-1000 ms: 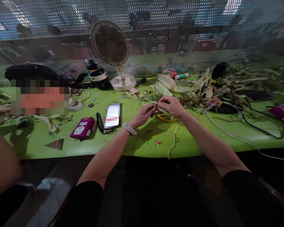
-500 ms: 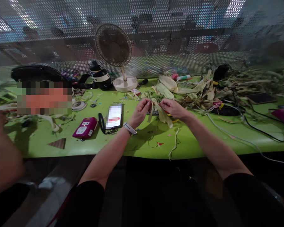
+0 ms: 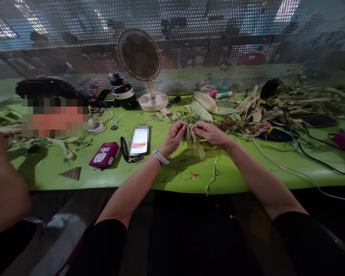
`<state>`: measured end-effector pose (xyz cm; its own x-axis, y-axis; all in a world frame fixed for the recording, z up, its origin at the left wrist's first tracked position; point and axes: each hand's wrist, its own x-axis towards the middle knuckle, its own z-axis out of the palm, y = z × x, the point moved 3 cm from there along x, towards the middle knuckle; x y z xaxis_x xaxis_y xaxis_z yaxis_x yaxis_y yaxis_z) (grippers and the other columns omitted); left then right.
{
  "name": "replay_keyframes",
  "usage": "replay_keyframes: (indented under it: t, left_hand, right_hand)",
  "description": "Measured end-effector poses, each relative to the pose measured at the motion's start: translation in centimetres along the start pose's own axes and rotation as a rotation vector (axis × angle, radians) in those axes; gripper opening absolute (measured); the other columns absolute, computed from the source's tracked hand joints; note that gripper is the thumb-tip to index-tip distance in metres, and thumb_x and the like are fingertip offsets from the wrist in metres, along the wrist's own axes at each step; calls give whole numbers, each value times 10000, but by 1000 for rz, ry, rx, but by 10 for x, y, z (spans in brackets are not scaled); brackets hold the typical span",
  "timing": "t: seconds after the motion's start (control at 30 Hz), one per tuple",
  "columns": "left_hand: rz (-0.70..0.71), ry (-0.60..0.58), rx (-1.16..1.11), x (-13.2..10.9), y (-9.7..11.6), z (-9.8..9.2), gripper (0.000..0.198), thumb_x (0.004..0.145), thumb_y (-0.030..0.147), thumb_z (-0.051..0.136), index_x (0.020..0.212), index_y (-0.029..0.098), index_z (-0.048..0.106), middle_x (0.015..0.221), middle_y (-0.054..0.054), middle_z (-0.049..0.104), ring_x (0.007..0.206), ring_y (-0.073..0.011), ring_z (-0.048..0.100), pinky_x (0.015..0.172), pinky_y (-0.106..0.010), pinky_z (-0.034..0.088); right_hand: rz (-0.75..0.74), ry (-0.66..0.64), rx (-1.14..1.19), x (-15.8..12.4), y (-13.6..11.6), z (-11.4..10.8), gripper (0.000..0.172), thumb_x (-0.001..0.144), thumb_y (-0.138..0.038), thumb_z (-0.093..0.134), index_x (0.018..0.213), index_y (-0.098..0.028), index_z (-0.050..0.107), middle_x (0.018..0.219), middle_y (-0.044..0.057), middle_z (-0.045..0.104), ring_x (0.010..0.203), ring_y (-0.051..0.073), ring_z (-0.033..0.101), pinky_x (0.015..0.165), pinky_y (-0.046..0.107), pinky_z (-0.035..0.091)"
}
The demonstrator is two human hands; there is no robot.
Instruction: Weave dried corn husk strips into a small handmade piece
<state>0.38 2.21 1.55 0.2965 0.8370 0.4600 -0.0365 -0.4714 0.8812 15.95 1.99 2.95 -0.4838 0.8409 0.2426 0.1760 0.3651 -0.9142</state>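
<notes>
A pale, dry corn husk strip [image 3: 197,145] hangs down between my hands over the green tabletop. My left hand [image 3: 175,135], with a white watch band at the wrist, pinches it near its upper end. From the other side my right hand [image 3: 208,132] grips the husk too, fingers bent close to the left fingertips. The exact hold is partly hidden by the fingers. Just behind my hands lie larger husk leaves [image 3: 204,103] and bits of green plant. A yellow cord or handle [image 3: 209,148] shows beneath the right hand.
A white fan [image 3: 153,100] and a black bottle [image 3: 123,94] stand at the back. Left of me lie a lit phone [image 3: 139,141] and a magenta box [image 3: 104,155]. A co-worker's arm [image 3: 5,180] rests at far left. Cables [image 3: 287,168] and dried stalks cover the right side.
The husk strip has turned and now hangs narrower and lower between my fingers. My left hand has shifted slightly right, bringing both hands closer together.
</notes>
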Motion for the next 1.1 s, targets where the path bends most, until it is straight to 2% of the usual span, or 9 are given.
replay_keyframes:
  t: [0.13,0.23,0.37,0.47,0.57,0.67,0.87,0.97,1.1]
  left_hand:
    - [16,83,48,-1,0,0,375,865,574,563,813,205,522,649,30,430,598,-103,384,582,-250,365]
    - [14,101,61,-1,1,-1,377,863,576,563,813,204,526,662,25,429,615,-109,376,595,-255,360]
    - [-4,29,-8,1,2,-1,398,841,585,592,788,196,527,668,24,436,618,-103,379,589,-246,361]
    - [-55,-19,-101,0,2,1,420,807,594,630,757,192,520,635,36,421,581,-89,363,556,-233,339]
    - [-110,-8,-185,-1,1,2,388,796,553,669,751,188,544,601,47,389,538,-75,324,515,-223,290]
    - [-179,3,-240,-2,0,3,318,799,484,696,784,182,598,579,52,377,501,-66,285,474,-222,234]
    - [-266,-50,-374,0,-5,4,249,790,374,717,924,171,663,535,71,377,461,-47,265,454,-202,191]
    - [-311,-65,-434,1,-7,4,233,796,347,696,917,149,683,488,78,353,437,-45,261,451,-205,189]
    - [-355,-24,-462,-1,-9,5,272,750,400,743,786,138,679,472,85,324,428,-33,240,449,-210,167]
  right_hand:
    - [-43,-48,-54,1,0,5,355,836,-541,567,755,-201,507,712,-19,457,689,126,427,671,278,395]
    - [-28,-27,-41,1,2,5,346,826,-529,583,750,-197,518,713,-15,477,693,127,445,680,282,410]
    - [18,185,10,0,3,-5,310,820,-497,612,794,-197,539,732,-4,536,702,133,502,716,298,456]
    - [-97,311,-13,-1,0,-12,341,791,-502,670,940,-213,568,891,30,615,859,165,576,843,326,489]
    - [-162,207,-75,0,1,-11,395,816,-539,641,1050,-224,594,1056,65,637,1019,207,588,934,374,485]
    - [-186,154,-139,3,5,-13,362,832,-552,616,942,-208,612,1022,76,646,1004,221,592,936,400,481]
    - [-125,193,-163,6,16,-23,280,862,-479,587,866,-201,554,768,15,596,725,157,548,709,316,482]
    - [-215,266,-281,3,9,-24,198,874,-382,588,883,-185,571,786,26,614,737,160,563,725,311,470]
    - [-349,262,-477,0,-1,-19,142,907,-308,560,895,-180,620,834,52,653,793,177,589,757,315,463]
